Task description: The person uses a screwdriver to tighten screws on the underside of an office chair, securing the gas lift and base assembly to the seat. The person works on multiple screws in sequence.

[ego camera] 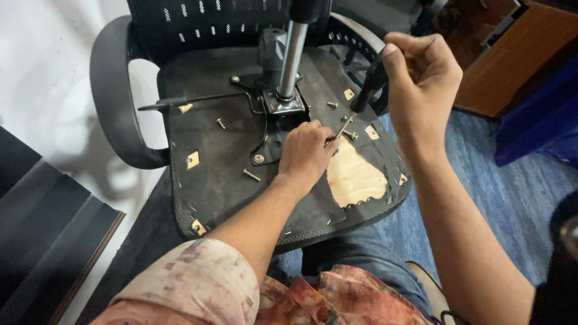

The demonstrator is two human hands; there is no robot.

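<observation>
You are working on the underside of an overturned office chair seat [229, 174], which is filling the centre of the frame. Your right hand [421, 78], at the upper right, is clenching its grip around the black handle of a screwdriver [364, 96] — the shaft is slanting down and left toward a screw [351, 135] on the seat base. Your left hand [306, 153], at centre, is resting on the seat with its fingers pinching in beside the screwdriver's tip; whether they are grasping anything I cannot tell. Loose bolts [251, 175] are lying on the black fabric to its left, and the chrome gas cylinder [292, 54] is rising at top centre — bare plywood [352, 177] is showing just right of your left hand.
</observation>
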